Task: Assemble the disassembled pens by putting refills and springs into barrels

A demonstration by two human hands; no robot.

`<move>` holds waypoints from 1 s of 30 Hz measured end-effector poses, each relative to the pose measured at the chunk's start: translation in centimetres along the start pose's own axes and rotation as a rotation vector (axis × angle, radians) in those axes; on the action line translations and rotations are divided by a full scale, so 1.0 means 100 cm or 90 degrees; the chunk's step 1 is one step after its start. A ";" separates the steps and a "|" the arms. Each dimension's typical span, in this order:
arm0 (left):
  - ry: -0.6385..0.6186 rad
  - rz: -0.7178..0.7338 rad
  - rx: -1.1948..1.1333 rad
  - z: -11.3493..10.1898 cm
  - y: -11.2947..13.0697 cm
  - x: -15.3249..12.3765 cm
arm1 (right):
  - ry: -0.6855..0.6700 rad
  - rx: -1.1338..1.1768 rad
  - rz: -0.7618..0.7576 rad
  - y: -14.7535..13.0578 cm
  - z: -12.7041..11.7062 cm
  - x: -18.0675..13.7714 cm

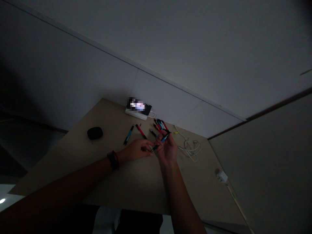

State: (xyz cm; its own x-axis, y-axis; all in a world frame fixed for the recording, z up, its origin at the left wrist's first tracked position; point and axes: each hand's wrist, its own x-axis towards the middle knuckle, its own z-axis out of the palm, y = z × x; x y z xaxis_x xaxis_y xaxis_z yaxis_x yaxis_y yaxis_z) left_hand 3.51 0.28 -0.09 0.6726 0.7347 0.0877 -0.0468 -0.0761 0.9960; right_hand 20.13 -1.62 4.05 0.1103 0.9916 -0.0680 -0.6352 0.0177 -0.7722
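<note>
A blue and black pen [165,137] is held at a slant in my right hand [168,152], palm turned up and fingers curled round the barrel. Its dark lower end reaches the fingertips of my left hand [137,149], which are closed on that end; the exact grip is hard to see in the dim light. Just beyond the hands lie a red and black pen [141,131] and a blue and black pen [128,135]. Several more red, blue and black pens [163,124] lie in a bunch behind my right hand.
At the back of the table [117,182], a phone [138,106] with a lit, blurred screen leans on a white block [136,114]. A black rounded case [95,133] sits left. Coiled white cable [191,149] lies right, and a white plug [221,176] near the right edge. A wall [170,94] borders the back.
</note>
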 end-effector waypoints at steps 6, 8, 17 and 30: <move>0.061 -0.003 0.020 0.000 -0.003 0.003 | 0.038 -0.051 -0.029 0.005 -0.002 0.002; 0.077 -0.002 0.029 0.000 -0.004 0.004 | 0.043 -0.064 -0.041 0.006 -0.002 0.002; 0.050 0.016 0.036 0.001 0.002 0.001 | 0.009 -0.143 -0.068 0.014 0.002 -0.001; 0.152 -0.037 0.052 0.003 0.000 0.003 | 0.097 -0.495 -0.223 0.016 -0.010 0.006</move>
State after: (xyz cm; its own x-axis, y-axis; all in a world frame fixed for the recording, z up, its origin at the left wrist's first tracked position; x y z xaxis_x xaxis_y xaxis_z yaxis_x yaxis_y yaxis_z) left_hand 3.92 0.24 -0.05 0.4783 0.8773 0.0407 0.0531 -0.0751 0.9958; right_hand 19.89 -1.16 2.13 0.3392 0.9161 0.2136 0.1510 0.1711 -0.9736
